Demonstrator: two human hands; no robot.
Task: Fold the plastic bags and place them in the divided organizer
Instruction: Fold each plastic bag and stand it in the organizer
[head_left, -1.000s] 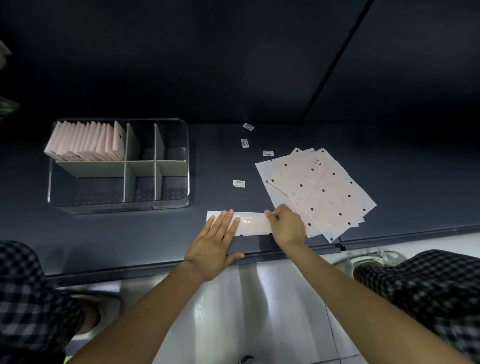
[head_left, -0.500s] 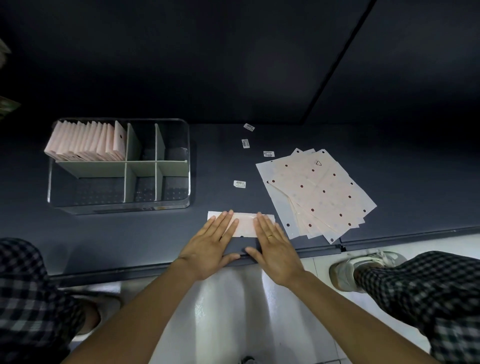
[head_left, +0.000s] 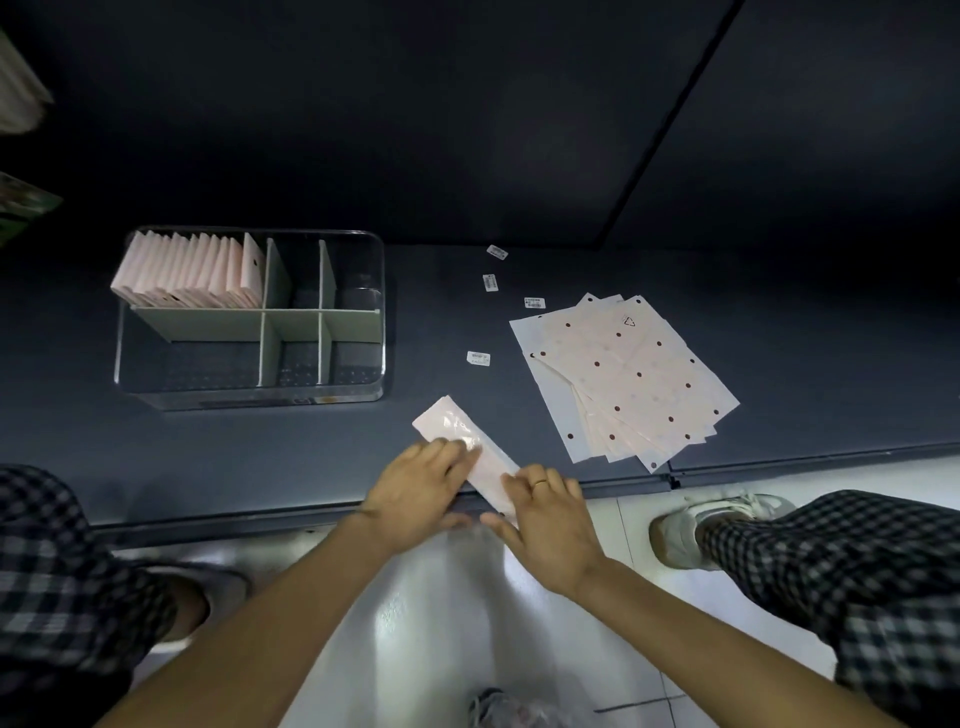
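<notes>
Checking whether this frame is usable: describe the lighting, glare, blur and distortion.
Head view: dim overall, the upper half nearly black; bright glare on the glossy floor between the forearms; left hand slightly motion-blurred over the folded bag; wide-angle bending curves the table edge; clear organizer and flat bag stack stay legible.

pink folded bag strip (head_left: 465, 451) lying diagonal, organizer (head_left: 249, 318) part-filled

A dark blue-grey table (head_left: 182, 467) carries a clear divided organizer (head_left: 379, 322) at the left and a fanned stack of dotted bags (head_left: 623, 379) at the right. Four small labels (head_left: 478, 358) lie scattered between them. A folded strip (head_left: 457, 431) lies slantwise at the near edge.
</notes>
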